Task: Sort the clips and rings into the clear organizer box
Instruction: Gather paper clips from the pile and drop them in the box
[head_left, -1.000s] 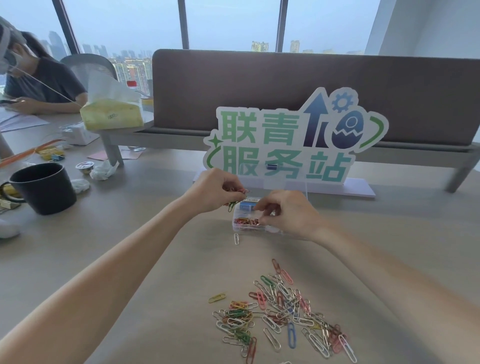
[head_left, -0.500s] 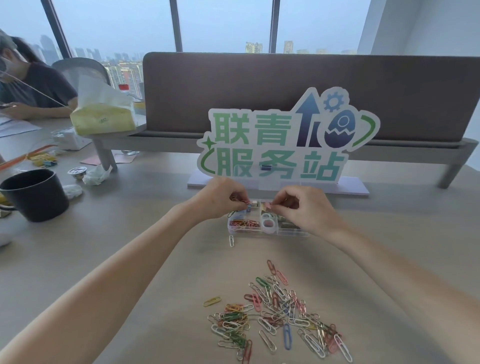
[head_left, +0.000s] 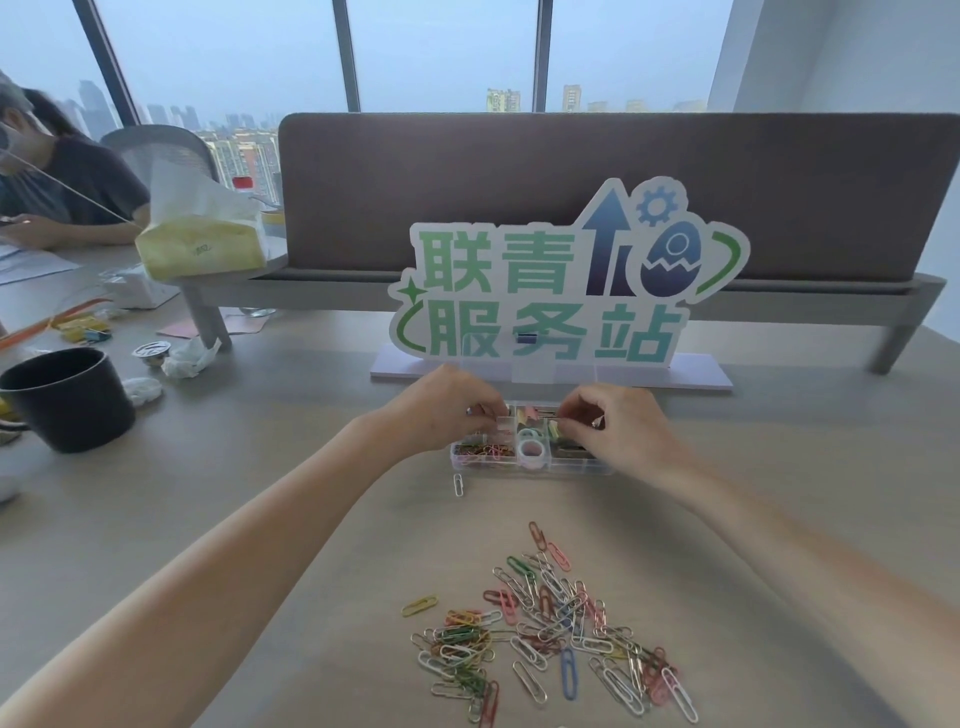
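Your two hands meet over the clear box (head_left: 571, 467) at the far middle of the counter (head_left: 260, 519), just in front of the sign (head_left: 566, 291). Your left hand (head_left: 441, 410) has its fingers curled at the box's left rear corner, pinching something small there; what it is cannot be told. Your right hand (head_left: 613, 426) curls over the right side of the box, fingertips pinched together on a small item too blurred to name. Inside the box, a left compartment holds coloured clips (head_left: 483, 451), and rings (head_left: 532, 447) sit in the middle one. A single white clip (head_left: 458, 484) lies on the counter just in front of the box's left corner. Nearer you, a loose pile of clips (head_left: 550, 629) in many colours spreads across the counter, with a yellow clip (head_left: 420, 605) a little apart on its left. A dark cup (head_left: 67, 397) stands well off to the left.
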